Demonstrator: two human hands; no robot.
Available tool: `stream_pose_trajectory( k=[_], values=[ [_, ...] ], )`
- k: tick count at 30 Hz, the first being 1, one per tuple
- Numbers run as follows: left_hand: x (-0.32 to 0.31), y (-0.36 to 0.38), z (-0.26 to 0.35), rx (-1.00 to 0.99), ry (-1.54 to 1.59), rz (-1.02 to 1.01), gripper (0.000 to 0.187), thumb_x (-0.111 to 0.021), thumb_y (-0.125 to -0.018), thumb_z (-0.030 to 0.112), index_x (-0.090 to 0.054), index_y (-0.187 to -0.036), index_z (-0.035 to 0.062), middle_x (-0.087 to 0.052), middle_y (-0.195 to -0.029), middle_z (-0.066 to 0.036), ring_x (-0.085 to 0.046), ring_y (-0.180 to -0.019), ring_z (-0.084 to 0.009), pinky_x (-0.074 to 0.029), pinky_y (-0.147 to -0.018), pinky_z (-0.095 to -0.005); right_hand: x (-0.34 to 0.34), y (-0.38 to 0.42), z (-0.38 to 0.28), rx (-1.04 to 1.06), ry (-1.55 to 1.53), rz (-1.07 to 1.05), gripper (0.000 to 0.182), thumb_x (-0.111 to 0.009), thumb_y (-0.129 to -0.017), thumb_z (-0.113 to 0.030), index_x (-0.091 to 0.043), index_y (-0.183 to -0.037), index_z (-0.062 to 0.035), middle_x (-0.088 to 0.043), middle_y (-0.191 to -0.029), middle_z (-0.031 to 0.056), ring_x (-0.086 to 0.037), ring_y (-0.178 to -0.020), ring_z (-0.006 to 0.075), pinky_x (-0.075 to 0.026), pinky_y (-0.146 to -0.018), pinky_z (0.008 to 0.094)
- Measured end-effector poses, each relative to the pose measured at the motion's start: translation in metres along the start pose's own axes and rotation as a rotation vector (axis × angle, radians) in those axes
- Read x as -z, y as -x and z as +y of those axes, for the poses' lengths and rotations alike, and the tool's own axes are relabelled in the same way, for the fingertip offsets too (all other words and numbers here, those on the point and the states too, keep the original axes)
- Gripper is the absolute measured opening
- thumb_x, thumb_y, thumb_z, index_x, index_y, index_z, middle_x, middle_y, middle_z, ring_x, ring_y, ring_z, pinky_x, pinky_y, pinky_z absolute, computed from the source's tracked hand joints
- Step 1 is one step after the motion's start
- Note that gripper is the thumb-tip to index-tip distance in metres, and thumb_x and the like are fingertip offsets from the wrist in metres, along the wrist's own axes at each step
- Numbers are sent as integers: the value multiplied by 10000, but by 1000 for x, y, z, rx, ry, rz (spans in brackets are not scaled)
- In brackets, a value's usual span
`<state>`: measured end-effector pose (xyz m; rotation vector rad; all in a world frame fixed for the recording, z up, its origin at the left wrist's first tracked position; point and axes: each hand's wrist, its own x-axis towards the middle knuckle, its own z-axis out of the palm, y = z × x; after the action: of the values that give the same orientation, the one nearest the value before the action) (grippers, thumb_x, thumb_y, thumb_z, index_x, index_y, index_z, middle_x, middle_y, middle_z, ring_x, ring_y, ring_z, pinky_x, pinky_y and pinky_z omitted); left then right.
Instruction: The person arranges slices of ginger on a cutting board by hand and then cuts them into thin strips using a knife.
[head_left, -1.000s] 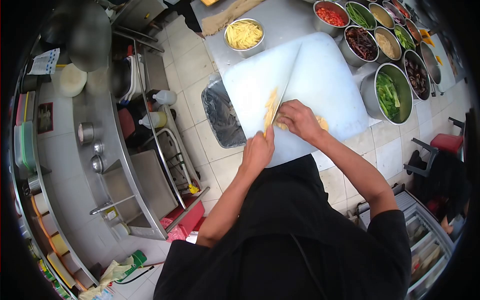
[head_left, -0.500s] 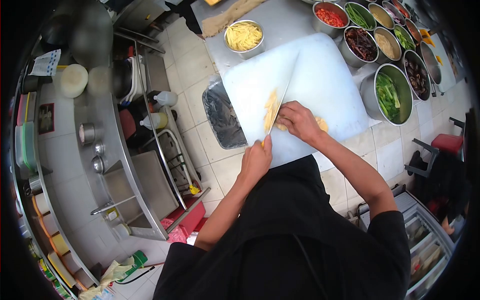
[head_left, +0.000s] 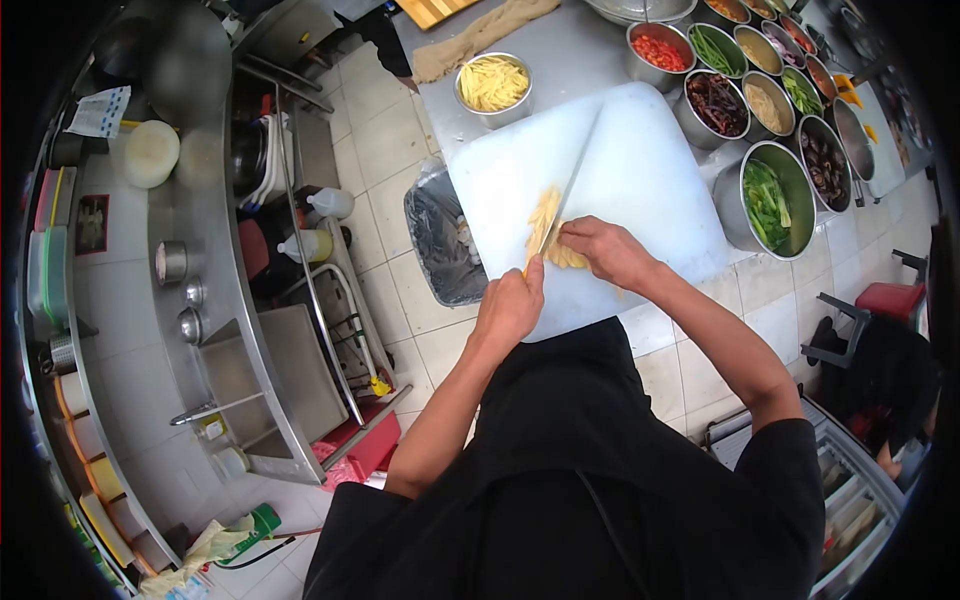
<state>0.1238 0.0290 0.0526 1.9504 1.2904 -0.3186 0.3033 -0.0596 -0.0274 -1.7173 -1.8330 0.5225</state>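
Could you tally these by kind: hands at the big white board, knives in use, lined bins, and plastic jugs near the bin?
Hands (left hand, right hand): 2
Knife: 1
Lined bin: 1
Plastic jugs: 2
Total: 6

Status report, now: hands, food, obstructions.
Left hand gripping knife. Right hand at yellow pieces, fingertips close beside blade. Cut strips across blade, on white board. No bowls on board.
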Motion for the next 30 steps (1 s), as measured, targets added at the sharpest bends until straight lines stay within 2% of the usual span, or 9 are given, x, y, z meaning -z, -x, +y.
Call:
stream_pose_trajectory(
  k=[6,8,12,14,19,20,23,26,30],
  values=[
    [-1,49,-30,43,6,-21,662,-344,-1031,448,-616,-827,-120,-584,-834,-409,-567,-909,-567,-438,-811,-565,-2,1,0,-6,8,-8,421,-546,-754,92,-653,-1147,-15,-622,-1234,128,-592,-1131,304,-517,-933,367],
    [4,65,-33,83,-24,-66,661,-328,-1027,470,-622,-929,-114,-609,-878,-406,-587,-918,-567,-458,-854,-574,1,-1,-1,1,-2,-25,434,-538,-759,92,-648,-1165,-15,-618,-1240,126,-594,-1130,302,-516,-935,366],
    [7,79,-40,122,-38,-94,639,-338,-1028,462,-612,-923,-106,-615,-864,-395,-592,-890,-566,-461,-831,-582,0,-1,1,9,-8,-22,450,-530,-763,93,-640,-1185,-17,-614,-1249,125,-594,-1129,301,-516,-937,364],
    [4,79,-41,121,-31,-33,612,-359,-1032,432,-598,-822,-91,-589,-799,-389,-570,-861,-566,-432,-788,-577,1,-1,-1,12,-33,-4,445,-531,-756,97,-644,-1171,-17,-621,-1221,126,-596,-1115,304,-517,-931,367],
    [-31,41,-59,5,-17,20,611,-357,-1032,423,-605,-838,-100,-594,-819,-391,-575,-865,-562,-436,-797,-577,-1,1,1,37,-10,9,439,-540,-740,102,-649,-1147,-18,-632,-1165,129,-596,-1091,310,-518,-920,372],
    [-36,27,-56,-55,24,60,616,-355,-1032,423,-608,-846,-107,-596,-830,-395,-576,-873,-562,-437,-804,-577,-3,-1,2,39,1,22,437,-545,-734,104,-650,-1140,-18,-634,-1148,131,-596,-1084,312,-519,-917,372],
    [-22,3,-24,-45,39,75,634,-346,-1032,426,-606,-846,-122,-593,-837,-400,-571,-894,-565,-436,-807,-576,0,-3,2,15,-27,-17,436,-554,-730,106,-650,-1137,-14,-632,-1170,135,-596,-1092,315,-518,-920,372],
    [-5,16,-7,5,0,29,651,-343,-1031,438,-603,-840,-128,-592,-837,-401,-568,-906,-566,-439,-814,-573,2,-4,3,-4,-38,-44,429,-557,-735,98,-653,-1138,-12,-631,-1188,139,-597,-1100,318,-515,-926,373],
    [-2,51,-24,41,-7,-13,649,-343,-1030,437,-607,-848,-127,-590,-848,-404,-566,-916,-564,-441,-824,-570,4,-3,0,-9,-33,-35,424,-549,-747,92,-655,-1144,-13,-629,-1199,143,-598,-1107,319,-512,-934,373]
  ],
)
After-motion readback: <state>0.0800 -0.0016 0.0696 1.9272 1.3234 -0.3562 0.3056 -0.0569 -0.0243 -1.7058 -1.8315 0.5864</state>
